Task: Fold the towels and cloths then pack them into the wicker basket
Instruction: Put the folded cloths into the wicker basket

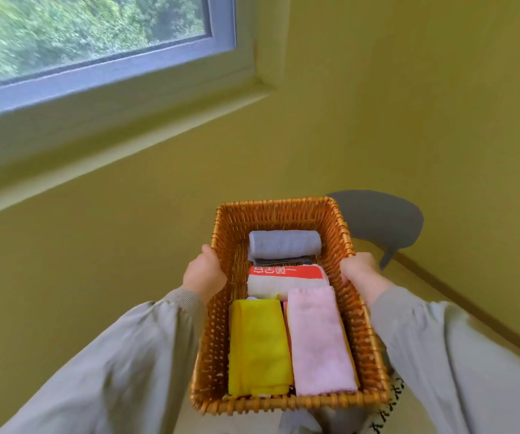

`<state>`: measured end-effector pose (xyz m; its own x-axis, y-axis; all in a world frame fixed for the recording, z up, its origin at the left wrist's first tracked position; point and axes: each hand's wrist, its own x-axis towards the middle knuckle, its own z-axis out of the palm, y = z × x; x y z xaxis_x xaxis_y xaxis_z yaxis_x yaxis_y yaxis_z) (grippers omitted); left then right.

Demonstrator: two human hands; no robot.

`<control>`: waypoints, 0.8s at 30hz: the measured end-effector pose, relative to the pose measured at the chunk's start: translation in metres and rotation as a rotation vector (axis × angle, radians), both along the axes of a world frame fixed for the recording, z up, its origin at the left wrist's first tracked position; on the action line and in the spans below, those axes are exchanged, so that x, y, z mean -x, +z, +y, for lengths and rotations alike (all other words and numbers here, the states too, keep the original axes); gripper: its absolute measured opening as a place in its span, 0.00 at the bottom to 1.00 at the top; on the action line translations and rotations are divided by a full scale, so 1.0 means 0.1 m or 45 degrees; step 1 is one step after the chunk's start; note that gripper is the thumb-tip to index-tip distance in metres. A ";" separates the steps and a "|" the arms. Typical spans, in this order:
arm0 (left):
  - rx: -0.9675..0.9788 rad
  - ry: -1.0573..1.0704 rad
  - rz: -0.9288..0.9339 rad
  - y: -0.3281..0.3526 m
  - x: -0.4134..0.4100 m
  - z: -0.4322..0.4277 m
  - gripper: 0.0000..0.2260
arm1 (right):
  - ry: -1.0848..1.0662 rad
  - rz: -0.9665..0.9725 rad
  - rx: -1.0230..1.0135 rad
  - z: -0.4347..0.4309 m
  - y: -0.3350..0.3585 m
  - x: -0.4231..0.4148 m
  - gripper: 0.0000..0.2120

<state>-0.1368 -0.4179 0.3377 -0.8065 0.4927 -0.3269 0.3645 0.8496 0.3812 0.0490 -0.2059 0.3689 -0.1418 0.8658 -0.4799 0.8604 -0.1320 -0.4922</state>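
1. The left hand point(204, 274) and the right hand point(361, 272) are each clasping a long side of the wicker basket point(213, 355).
2. The woven amber basket is hanging in the air before a yellow wall point(408, 120).
3. Inside, a rolled grey towel point(284, 244), a red-and-white towel point(286, 277), a yellow cloth point(258, 346) and a pink cloth point(321, 339) are lying folded.

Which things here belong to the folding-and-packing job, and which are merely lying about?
Job: wicker basket, rolled grey towel, red-and-white towel, yellow cloth, pink cloth, left hand and right hand gripping the basket's sides.
Not the job: window, yellow wall.
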 end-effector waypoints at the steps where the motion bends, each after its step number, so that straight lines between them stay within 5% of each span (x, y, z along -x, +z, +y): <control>1: 0.012 0.024 0.007 0.08 0.08 -0.13 0.10 | 0.050 -0.007 0.021 -0.08 0.05 0.12 0.05; 12: 0.123 0.465 0.080 0.20 0.24 -1.00 0.11 | 0.598 -0.024 0.087 -0.46 -0.01 1.13 0.10; 24: 0.026 1.355 0.053 0.07 -1.22 -2.78 0.09 | 1.469 0.052 0.124 -2.19 -0.06 1.67 0.08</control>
